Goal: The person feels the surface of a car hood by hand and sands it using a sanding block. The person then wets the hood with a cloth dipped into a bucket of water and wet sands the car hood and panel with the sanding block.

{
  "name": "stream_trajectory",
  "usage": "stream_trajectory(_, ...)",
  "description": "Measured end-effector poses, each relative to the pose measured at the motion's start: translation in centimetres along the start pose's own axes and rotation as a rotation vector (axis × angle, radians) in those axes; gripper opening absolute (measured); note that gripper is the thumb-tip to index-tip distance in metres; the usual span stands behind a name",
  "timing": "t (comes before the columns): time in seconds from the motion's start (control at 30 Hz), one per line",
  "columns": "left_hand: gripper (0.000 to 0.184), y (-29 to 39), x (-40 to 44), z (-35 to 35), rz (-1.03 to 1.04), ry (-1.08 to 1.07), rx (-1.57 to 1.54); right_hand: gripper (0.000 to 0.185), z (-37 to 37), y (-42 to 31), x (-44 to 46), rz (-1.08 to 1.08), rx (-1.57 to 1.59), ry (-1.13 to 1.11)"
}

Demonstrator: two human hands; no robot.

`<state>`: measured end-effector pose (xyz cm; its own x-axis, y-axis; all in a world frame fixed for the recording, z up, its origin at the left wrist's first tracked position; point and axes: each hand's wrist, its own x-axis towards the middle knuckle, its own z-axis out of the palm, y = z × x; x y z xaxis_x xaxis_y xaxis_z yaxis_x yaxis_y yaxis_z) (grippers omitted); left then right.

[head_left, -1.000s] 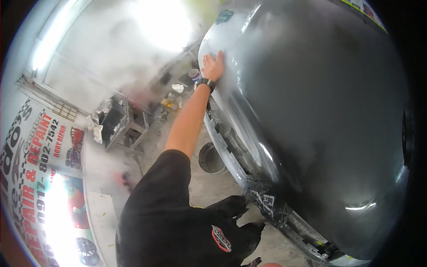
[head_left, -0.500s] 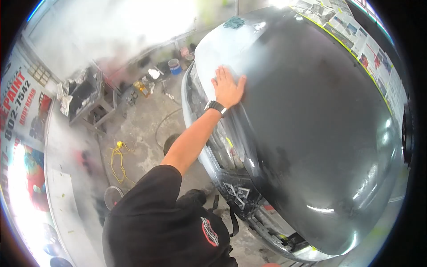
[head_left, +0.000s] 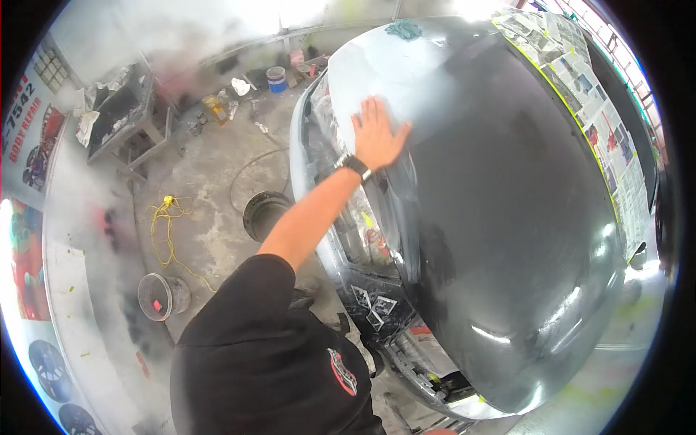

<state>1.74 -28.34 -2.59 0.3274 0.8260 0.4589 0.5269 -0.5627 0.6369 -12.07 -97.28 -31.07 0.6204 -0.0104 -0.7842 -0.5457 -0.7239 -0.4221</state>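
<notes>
My left hand [head_left: 380, 136] lies palm down with its fingers spread on the car hood [head_left: 507, 181], at the border between a whitish front patch and the dark grey area. It holds nothing, and a dark watch [head_left: 354, 167] is on the wrist. Farther up the hood, near its edge, rests a crumpled teal cloth [head_left: 403, 29]. Below the hood edge, the car's front [head_left: 373, 304] shows a three-diamond emblem. My right hand does not show.
Newspaper masking [head_left: 598, 123] with yellow-green tape borders the hood. On the floor are a dark bucket [head_left: 266, 215], a clear bucket [head_left: 164, 296], a yellow cord [head_left: 169, 239] and a blue-banded can [head_left: 276, 80]. A grey stand [head_left: 123, 119] stands by the left wall.
My left hand has moved along the hood, from near its whitish outer edge toward the dark area. The view has shifted, bringing the newspaper, yellow cord and clear bucket into sight.
</notes>
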Motion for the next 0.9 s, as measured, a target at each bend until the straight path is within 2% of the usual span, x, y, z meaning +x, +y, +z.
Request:
stream_trajectory(0.17, 0.109, -7.1, 10.3, 1.5, -0.155, -0.007, -0.011, 0.077, -0.6, -0.2, -1.6, 0.078, 0.005, 0.044)
stream_trajectory(0.27, 0.111, -9.7, 13.4, 1.7, -0.255, -0.016, -0.054, 0.078, -1.1, -0.1, -2.3, 0.102, 0.001, 0.054)
stream_trajectory(0.37, 0.112, -7.7, 10.8, 1.1, -0.209, -0.025, -0.014, 0.078, -1.4, 0.1, -2.5, 0.107, 0.001, 0.049)
stream_trajectory(0.5, 0.107, -4.0, 3.7, 0.3, -0.061, -0.004, -0.027, 0.078, -1.8, 0.8, -2.0, 0.105, 0.013, 0.037)
stream_trajectory(0.63, 0.103, 0.0, -2.8, -1.2, -0.006, -0.038, -0.05, 0.079, -2.4, 2.3, -1.3, 0.104, 0.022, 0.017)
stream_trajectory(0.9, 0.098, 6.4, -12.9, -2.8, 0.069, -0.112, -0.059, 0.08, -3.4, 9.5, 1.3, 0.152, 0.116, -0.01)
